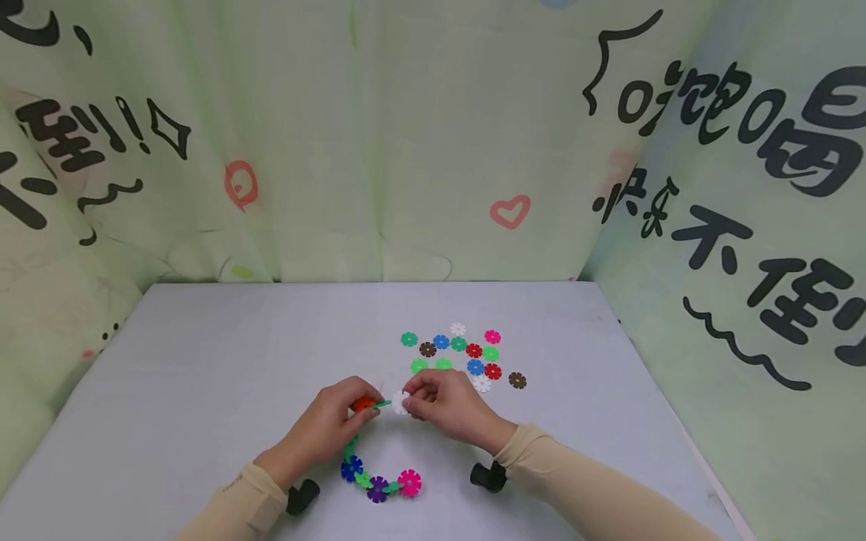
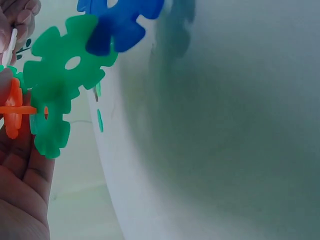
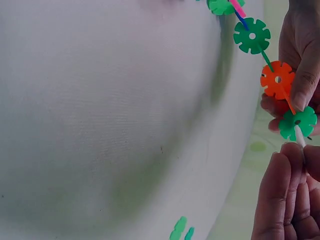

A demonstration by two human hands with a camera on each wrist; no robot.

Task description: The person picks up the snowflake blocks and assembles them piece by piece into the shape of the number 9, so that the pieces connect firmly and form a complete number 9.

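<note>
My left hand pinches the front end of a chain of notched plastic snowflake discs, near an orange disc and a green disc. From that hand the chain curves down through a blue disc and a purple disc to a pink disc. Between thumb and fingers my right hand pinches a white disc. In the right wrist view the white disc's edge meets the green end disc near its centre; how deep the slots engage cannot be told.
Behind the right hand, several loose discs lie on the white table, among them a brown disc, a red disc and a green disc. Black devices sit at both wrists. Printed curtains surround the table.
</note>
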